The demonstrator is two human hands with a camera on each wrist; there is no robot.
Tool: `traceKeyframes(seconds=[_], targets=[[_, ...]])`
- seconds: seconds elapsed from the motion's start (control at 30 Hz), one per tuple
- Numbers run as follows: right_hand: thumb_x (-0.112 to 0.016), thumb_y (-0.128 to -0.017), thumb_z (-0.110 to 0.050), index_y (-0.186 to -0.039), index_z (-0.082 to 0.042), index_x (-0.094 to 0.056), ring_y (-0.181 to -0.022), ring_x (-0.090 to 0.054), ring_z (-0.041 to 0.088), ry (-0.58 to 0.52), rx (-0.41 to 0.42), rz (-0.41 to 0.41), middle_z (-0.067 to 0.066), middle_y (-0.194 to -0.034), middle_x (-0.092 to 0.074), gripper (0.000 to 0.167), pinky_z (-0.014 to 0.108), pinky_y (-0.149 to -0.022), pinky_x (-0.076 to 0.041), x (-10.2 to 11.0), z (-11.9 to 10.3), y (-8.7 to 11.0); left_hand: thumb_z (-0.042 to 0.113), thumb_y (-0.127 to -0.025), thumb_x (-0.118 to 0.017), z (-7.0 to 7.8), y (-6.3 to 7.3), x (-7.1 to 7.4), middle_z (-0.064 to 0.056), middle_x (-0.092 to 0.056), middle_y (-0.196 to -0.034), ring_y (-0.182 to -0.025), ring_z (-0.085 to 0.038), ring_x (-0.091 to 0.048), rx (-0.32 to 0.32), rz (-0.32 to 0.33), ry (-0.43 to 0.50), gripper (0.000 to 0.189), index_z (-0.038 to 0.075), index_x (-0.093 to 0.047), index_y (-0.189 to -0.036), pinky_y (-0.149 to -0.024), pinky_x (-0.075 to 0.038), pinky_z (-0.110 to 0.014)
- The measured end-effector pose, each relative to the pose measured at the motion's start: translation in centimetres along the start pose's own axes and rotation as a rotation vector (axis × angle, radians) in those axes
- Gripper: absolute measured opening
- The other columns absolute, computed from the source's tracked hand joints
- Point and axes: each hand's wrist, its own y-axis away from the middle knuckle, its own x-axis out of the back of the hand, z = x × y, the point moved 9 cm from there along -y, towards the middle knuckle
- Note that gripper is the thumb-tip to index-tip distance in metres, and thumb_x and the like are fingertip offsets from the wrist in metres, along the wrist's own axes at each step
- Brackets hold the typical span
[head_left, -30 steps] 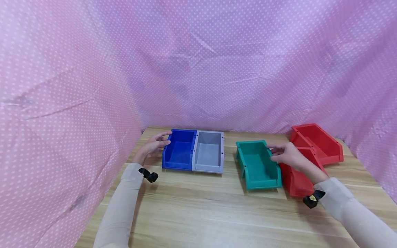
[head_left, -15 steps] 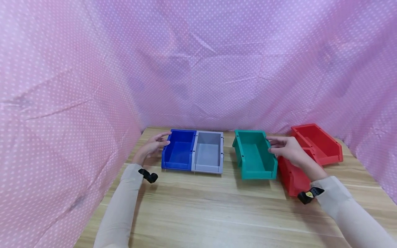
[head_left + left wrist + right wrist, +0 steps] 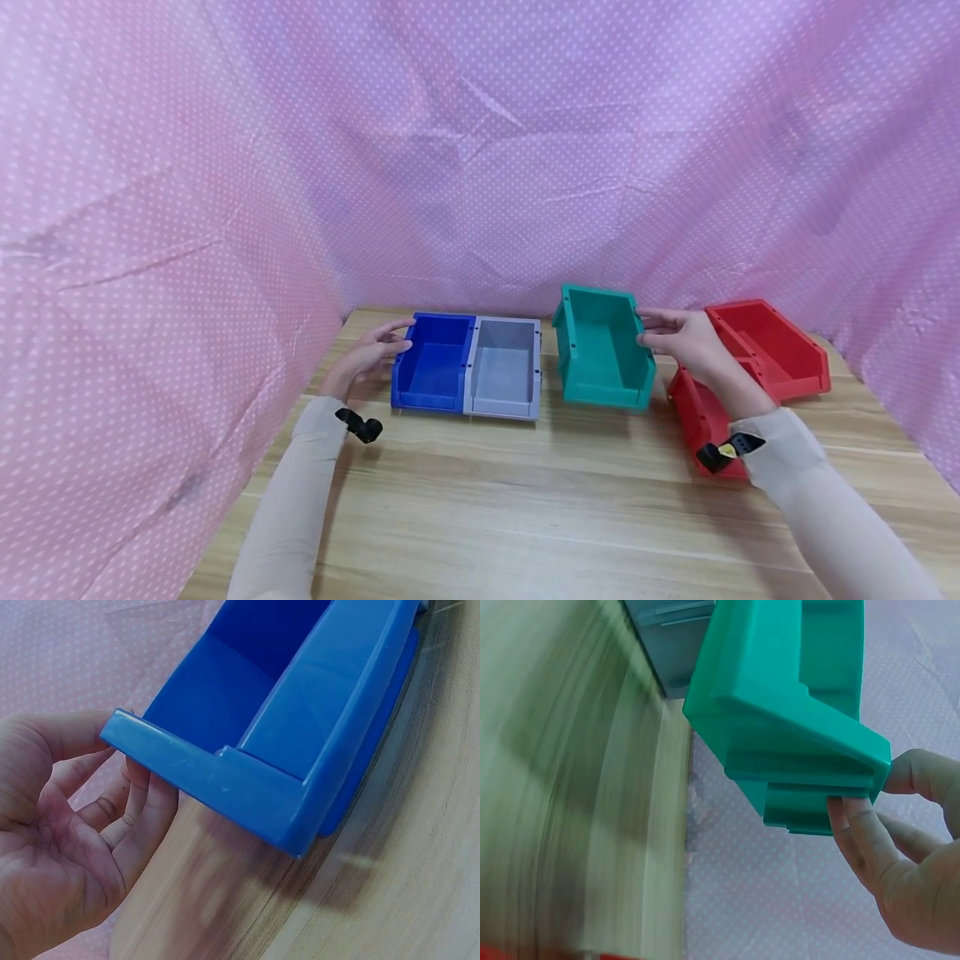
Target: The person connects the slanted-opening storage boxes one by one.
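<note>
My left hand point(image 3: 375, 350) pinches the left rim of a blue plastic storage bin point(image 3: 435, 358), thumb at the rim and fingers outside the wall, as the left wrist view shows. Flush against its right side stands a grey bin point(image 3: 504, 367). My right hand point(image 3: 686, 337) grips the right wall of a green bin point(image 3: 606, 350) and holds it raised above the table, its front tipped slightly down. In the right wrist view the green bin point(image 3: 780, 727) has the thumb at its rim and fingertips against the outer side ledge. All three bins look empty inside.
Two red bins point(image 3: 772, 342) lie at the right, one behind the other and askew; my right forearm covers part of the nearer one point(image 3: 705, 417). A wooden table point(image 3: 510, 517) bears everything. Pink dotted cloth point(image 3: 480, 167) hangs at the back and sides.
My right hand has lifted the green bin off the table and carried it back and slightly left, uncovering more of the nearer red bin. The left hand, blue bin and grey bin stay put.
</note>
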Motion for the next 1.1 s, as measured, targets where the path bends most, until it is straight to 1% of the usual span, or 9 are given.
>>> traceKeyframes(seconds=[0.17, 0.3, 0.47, 0.53, 0.67, 0.73, 0.9, 1.0, 1.1], targets=[[-0.069, -0.099, -0.02, -0.154, -0.008, -0.045, -0.098, -0.067, 0.003, -0.065, 0.009, 0.002, 0.028, -0.142, -0.055, 0.061, 0.024, -0.084, -0.059, -0.3, -0.5, -0.7, 0.018, -0.104, -0.06, 0.1, -0.1, -0.1, -0.015, -0.045, -0.135, -0.119, -0.025, -0.051, -0.014, -0.014, 0.0, 0.061, 0.02, -0.036, -0.159, -0.091, -0.051, -0.031], [-0.068, -0.099, -0.016, -0.153, -0.006, -0.045, -0.09, -0.063, -0.007, -0.095, 0.007, -0.005, 0.03, -0.141, -0.055, 0.06, 0.023, -0.083, -0.059, -0.6, -0.4, -1.3, 0.02, -0.103, -0.06, 0.1, -0.2, 0.0, -0.018, -0.043, -0.141, -0.127, -0.032, -0.048, 0.008, -0.012, -0.006, 0.06, 0.023, -0.037, -0.159, -0.084, -0.05, -0.026], [-0.067, -0.099, -0.014, -0.153, -0.003, -0.045, -0.092, -0.063, -0.004, -0.101, -0.021, -0.012, 0.03, -0.142, -0.054, 0.059, 0.031, -0.09, -0.059, -1.0, 0.0, -1.9, 0.025, -0.103, -0.061, 0.2, 0.0, 0.1, -0.019, -0.041, -0.147, -0.129, -0.032, -0.049, 0.035, -0.019, -0.03, 0.062, 0.027, -0.035, -0.159, -0.052, -0.033, -0.021], [-0.066, -0.1, -0.014, -0.153, -0.004, -0.045, -0.095, -0.064, 0.0, -0.098, -0.033, -0.016, 0.03, -0.142, -0.054, 0.058, 0.036, -0.093, -0.058, -1.2, 0.1, -2.0, 0.025, -0.103, -0.061, 0.3, 0.0, 0.1, -0.02, -0.041, -0.146, -0.129, -0.032, -0.048, 0.037, -0.023, -0.027, 0.062, 0.026, -0.035, -0.16, -0.055, -0.038, -0.02], [-0.066, -0.1, -0.013, -0.153, -0.005, -0.046, -0.101, -0.064, 0.007, -0.102, -0.055, -0.024, 0.029, -0.142, -0.054, 0.057, 0.042, -0.098, -0.055, -1.8, 0.3, -2.2, 0.024, -0.104, -0.06, 0.4, -0.1, 0.1, -0.021, -0.04, -0.147, -0.133, -0.034, -0.046, 0.034, -0.029, -0.02, 0.062, 0.025, -0.033, -0.16, -0.087, -0.05, -0.027], [-0.065, -0.1, -0.013, -0.153, -0.005, -0.045, -0.101, -0.064, 0.008, -0.106, -0.058, -0.029, 0.03, -0.143, -0.054, 0.057, 0.041, -0.097, -0.056, -2.0, 0.2, -2.3, 0.023, -0.104, -0.06, 0.4, -0.1, 0.1, -0.021, -0.039, -0.148, -0.136, -0.036, -0.044, 0.036, -0.031, -0.015, 0.063, 0.024, -0.033, -0.161, -0.093, -0.05, -0.03], [-0.065, -0.101, -0.014, -0.153, -0.004, -0.044, -0.103, -0.065, 0.01, -0.111, -0.065, -0.035, 0.03, -0.144, -0.053, 0.057, 0.028, -0.09, -0.059, -2.4, 0.0, -2.2, 0.024, -0.104, -0.06, 0.4, 0.0, 0.0, -0.021, -0.039, -0.148, -0.133, -0.034, -0.046, 0.039, -0.036, -0.009, 0.064, 0.025, -0.032, -0.161, -0.072, -0.048, -0.023], [-0.065, -0.101, -0.014, -0.153, -0.005, -0.044, -0.105, -0.065, 0.013, -0.118, -0.07, -0.035, 0.03, -0.145, -0.053, 0.057, 0.029, -0.091, -0.058, -2.5, 0.0, -2.2, 0.024, -0.104, -0.06, 0.5, 0.1, 0.1, -0.019, -0.039, -0.15, -0.126, -0.029, -0.049, 0.045, -0.031, -0.01, 0.063, 0.026, -0.033, -0.16, -0.057, -0.041, -0.022], [-0.064, -0.101, -0.013, -0.153, -0.004, -0.044, -0.104, -0.066, 0.012, -0.121, -0.072, -0.038, 0.03, -0.144, -0.053, 0.057, 0.033, -0.094, -0.057, -2.7, 0.1, -2.3, 0.024, -0.104, -0.06, 0.6, 0.2, 0.1, -0.018, -0.04, -0.15, -0.122, -0.026, -0.049, 0.046, -0.027, -0.011, 0.062, 0.026, -0.033, -0.161, -0.058, -0.041, -0.02]])
